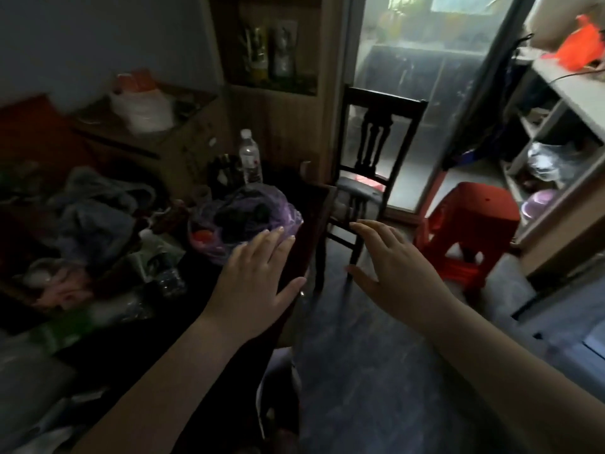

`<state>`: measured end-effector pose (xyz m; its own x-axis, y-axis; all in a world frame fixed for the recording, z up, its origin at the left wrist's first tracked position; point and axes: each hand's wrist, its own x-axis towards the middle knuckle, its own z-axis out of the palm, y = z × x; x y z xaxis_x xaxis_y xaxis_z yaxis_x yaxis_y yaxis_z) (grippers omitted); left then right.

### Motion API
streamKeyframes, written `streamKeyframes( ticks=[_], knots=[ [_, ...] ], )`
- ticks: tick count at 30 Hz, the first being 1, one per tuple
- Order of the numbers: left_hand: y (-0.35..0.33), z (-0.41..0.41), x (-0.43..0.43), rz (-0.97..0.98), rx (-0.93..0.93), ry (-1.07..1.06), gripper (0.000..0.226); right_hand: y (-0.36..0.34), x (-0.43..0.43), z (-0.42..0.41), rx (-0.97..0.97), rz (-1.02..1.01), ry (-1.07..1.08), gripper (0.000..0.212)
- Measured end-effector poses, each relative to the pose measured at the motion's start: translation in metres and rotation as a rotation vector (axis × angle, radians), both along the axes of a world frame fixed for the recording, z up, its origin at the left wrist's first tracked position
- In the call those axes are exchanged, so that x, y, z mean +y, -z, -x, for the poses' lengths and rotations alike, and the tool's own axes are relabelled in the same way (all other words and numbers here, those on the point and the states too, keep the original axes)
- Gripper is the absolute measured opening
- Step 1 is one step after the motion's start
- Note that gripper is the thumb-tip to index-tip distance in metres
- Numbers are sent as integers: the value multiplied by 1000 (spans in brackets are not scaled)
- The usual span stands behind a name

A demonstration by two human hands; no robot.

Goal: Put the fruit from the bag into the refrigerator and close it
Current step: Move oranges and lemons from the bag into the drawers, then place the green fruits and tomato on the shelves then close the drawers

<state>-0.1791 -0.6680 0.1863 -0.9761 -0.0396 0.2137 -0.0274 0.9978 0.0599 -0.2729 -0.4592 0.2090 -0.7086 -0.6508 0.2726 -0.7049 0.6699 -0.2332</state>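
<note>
A purple plastic bag [262, 204] with dark contents and something orange-red inside sits on the dark table [203, 309], near its right edge. My left hand [258, 276] hovers just in front of the bag, fingers spread, holding nothing. My right hand [393, 267] is out over the floor to the right of the table, also open and empty. A white surface at the lower right [589, 342] may be part of the refrigerator; I cannot tell for sure.
The table is cluttered with clothes, a water bottle [250, 160], jars and packets. A dark wooden chair [370, 172] stands behind the table corner. A red plastic stool [471, 224] sits right of it. Shelving [563, 178] runs along the right wall.
</note>
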Motion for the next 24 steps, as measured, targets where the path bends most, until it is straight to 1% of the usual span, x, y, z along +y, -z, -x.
streamKeyframes(
  ticks=[6, 13, 18, 24],
  knots=[
    [22, -6, -56, -42, -38, -140, 71, 25, -66, 24, -48, -6, -150, 62],
    [47, 7, -86, -82, -69, -248, 69, 53, -110, 62, -85, 0, -252, 61],
    [65, 35, -97, -86, -103, -341, 70, 76, -139, 108, -107, -47, -339, 60],
    [96, 101, -119, -178, -116, -450, 65, 104, -183, 188, -174, -87, -417, 61]
  ],
)
